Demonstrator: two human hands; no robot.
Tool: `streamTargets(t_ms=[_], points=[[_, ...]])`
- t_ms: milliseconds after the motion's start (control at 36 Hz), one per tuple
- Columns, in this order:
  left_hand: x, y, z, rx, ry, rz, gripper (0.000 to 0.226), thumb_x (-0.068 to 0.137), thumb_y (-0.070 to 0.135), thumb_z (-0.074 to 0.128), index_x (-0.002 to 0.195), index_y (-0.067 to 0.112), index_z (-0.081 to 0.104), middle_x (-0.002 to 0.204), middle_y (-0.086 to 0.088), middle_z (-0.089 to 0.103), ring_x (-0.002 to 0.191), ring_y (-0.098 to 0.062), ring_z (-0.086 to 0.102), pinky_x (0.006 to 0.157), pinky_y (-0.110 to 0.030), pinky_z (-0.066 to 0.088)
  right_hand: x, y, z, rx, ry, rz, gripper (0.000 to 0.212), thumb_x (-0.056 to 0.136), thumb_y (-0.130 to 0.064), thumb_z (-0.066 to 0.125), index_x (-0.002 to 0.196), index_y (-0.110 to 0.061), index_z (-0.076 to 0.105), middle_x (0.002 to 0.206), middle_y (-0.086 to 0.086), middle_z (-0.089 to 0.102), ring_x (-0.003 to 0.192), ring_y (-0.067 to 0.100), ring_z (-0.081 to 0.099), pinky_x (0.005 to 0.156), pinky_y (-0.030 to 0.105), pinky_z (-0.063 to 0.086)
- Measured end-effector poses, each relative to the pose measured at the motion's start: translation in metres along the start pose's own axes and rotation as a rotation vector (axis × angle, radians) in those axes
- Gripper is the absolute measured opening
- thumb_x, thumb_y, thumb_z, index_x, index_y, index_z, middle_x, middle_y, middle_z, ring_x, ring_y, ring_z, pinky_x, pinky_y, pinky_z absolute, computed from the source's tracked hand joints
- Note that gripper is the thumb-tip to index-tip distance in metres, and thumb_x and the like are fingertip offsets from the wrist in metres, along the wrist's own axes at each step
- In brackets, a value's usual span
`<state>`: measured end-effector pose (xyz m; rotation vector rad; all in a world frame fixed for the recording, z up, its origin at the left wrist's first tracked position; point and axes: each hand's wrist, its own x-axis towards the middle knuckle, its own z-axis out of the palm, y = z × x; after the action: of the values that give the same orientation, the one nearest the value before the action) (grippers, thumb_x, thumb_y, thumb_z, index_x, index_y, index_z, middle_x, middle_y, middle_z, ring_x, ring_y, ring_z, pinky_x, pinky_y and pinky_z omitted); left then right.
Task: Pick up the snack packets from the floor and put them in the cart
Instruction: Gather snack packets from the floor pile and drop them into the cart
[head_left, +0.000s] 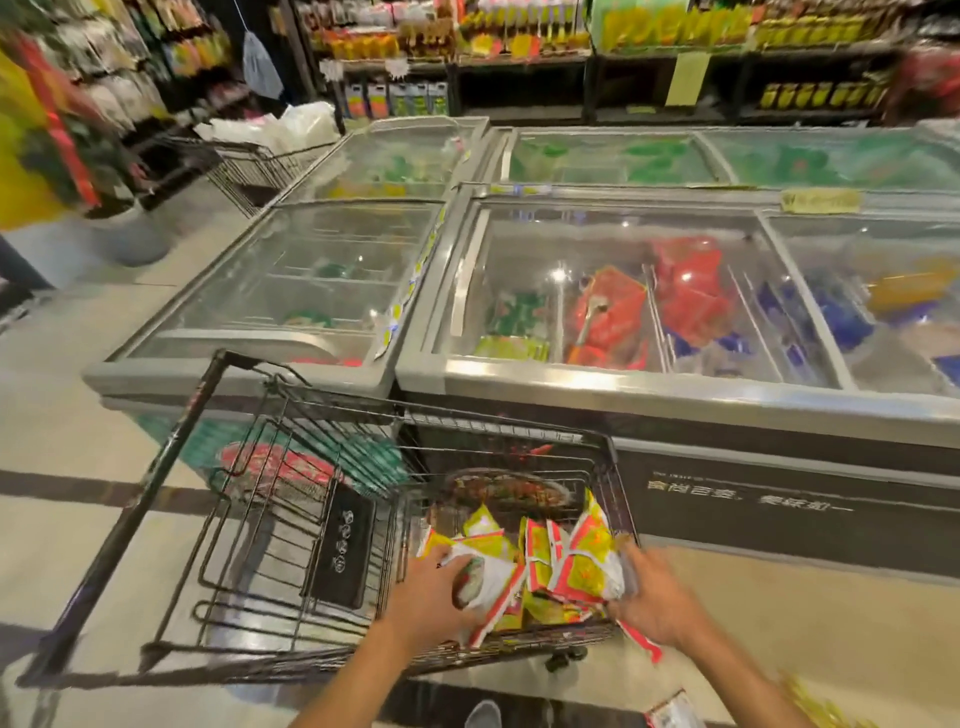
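left hand (431, 597), right hand (655, 605), each grip holding snack packets (563, 566) — fingertips hidden, blurred

The 2 forearms reach forward, left grip (427, 597) and right grip (655, 605) with fingers curled tight.

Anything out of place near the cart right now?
Yes: one snack packet lies on the floor, outside the cart, while the left hand and right hand grip the other packets inside it.

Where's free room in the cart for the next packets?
Bare wire between the black flap and the packet pile; also the seat bay by the handle. Crowded at the right end, where left hand and right hand grip packets.
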<state>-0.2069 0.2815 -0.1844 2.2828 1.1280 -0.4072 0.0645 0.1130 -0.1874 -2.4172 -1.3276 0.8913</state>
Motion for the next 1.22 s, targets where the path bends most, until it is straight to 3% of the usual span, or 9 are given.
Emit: streamTargets(t_ms=[194,278,417,500,611,750,889,1056,1222], points=[[0.047,-0.018,0.017,0.004,-0.168,0.018,0.087,0.074,0.072,0.057,0.149,0.037,0.029,0.156,0.002,0.02,0.14,-0.029,0.025,0.114,-0.042,0.029,0.03,-0.02,0.033,0.011,-0.047,0.093,0.077,0.066,-0.05,0.067,0.131,-0.021,0.036,0.125,0.002,0.048,0.12,0.022,0.043,0.097,0.03,0.039],[0.069,-0.025,0.028,0.006,-0.181,0.03,0.086,0.072,0.072,0.056,0.147,0.038,0.031,0.154,0.003,0.024,0.137,-0.029,0.028,0.113,-0.042,0.031,0.044,-0.027,0.043,0.0,-0.049,0.133,0.077,0.071,-0.046,0.068,0.135,-0.017,0.035,0.127,0.003,0.045,0.121,0.023,0.042,0.1,0.032,0.038],[0.097,-0.039,0.055,0.01,-0.244,0.052,0.09,0.064,0.076,0.046,0.146,0.042,0.032,0.158,0.0,0.023,0.145,-0.032,0.018,0.117,-0.052,0.019,0.056,-0.031,0.055,0.055,-0.057,0.199,0.077,0.068,-0.046,0.069,0.132,-0.019,0.035,0.119,0.003,0.049,0.111,0.023,0.049,0.09,0.032,0.043],[0.103,-0.046,0.067,0.0,-0.23,0.054,0.088,0.067,0.077,0.046,0.146,0.042,0.031,0.157,-0.001,0.021,0.144,-0.035,0.017,0.118,-0.051,0.019,0.061,-0.032,0.058,0.001,-0.044,0.219,0.069,0.07,-0.049,0.068,0.127,-0.022,0.039,0.117,0.002,0.051,0.111,0.024,0.051,0.088,0.032,0.042],[0.108,-0.052,0.074,-0.008,-0.249,0.051,0.083,0.073,0.076,0.049,0.147,0.043,0.031,0.159,0.0,0.016,0.145,-0.035,0.014,0.119,-0.051,0.018,0.067,-0.031,0.066,0.0,-0.044,0.232,0.078,0.07,-0.05,0.067,0.132,-0.018,0.034,0.122,0.006,0.052,0.112,0.027,0.052,0.091,0.035,0.044],[0.113,-0.052,0.072,-0.1,-0.209,0.074,0.058,0.079,0.062,0.054,0.133,0.042,0.049,0.155,0.009,0.023,0.145,-0.025,0.019,0.12,-0.048,0.018,0.074,-0.033,0.074,0.001,-0.077,0.259,0.061,0.075,-0.046,0.07,0.121,-0.018,0.042,0.124,0.005,0.051,0.115,0.023,0.049,0.096,0.032,0.042],[0.11,-0.04,0.062,-0.168,-0.188,0.078,0.059,0.087,0.043,0.057,0.143,0.033,0.043,0.154,0.007,0.026,0.143,-0.018,0.025,0.118,-0.038,0.024,0.07,-0.038,0.078,0.023,-0.054,0.235,0.061,0.079,-0.049,0.065,0.127,-0.019,0.043,0.132,0.006,0.048,0.122,0.024,0.047,0.101,0.032,0.039],[0.113,-0.019,0.025,-0.145,-0.196,0.213,0.06,0.091,0.04,0.057,0.147,0.034,0.036,0.158,0.003,0.018,0.143,-0.023,0.029,0.111,-0.041,0.036,0.057,-0.038,0.056,0.043,0.009,0.199,0.052,0.086,-0.041,0.057,0.131,-0.02,0.042,0.133,0.002,0.048,0.126,0.021,0.043,0.104,0.031,0.035],[0.116,0.053,-0.043,-0.126,-0.093,0.466,0.058,0.089,0.038,0.06,0.144,0.031,0.041,0.148,0.004,0.035,0.137,-0.015,0.036,0.116,-0.033,0.029,0.026,-0.032,-0.012,0.053,0.183,0.133,0.047,0.084,-0.036,0.049,0.128,-0.021,0.047,0.127,0.002,0.055,0.122,0.023,0.049,0.103,0.034,0.037]])
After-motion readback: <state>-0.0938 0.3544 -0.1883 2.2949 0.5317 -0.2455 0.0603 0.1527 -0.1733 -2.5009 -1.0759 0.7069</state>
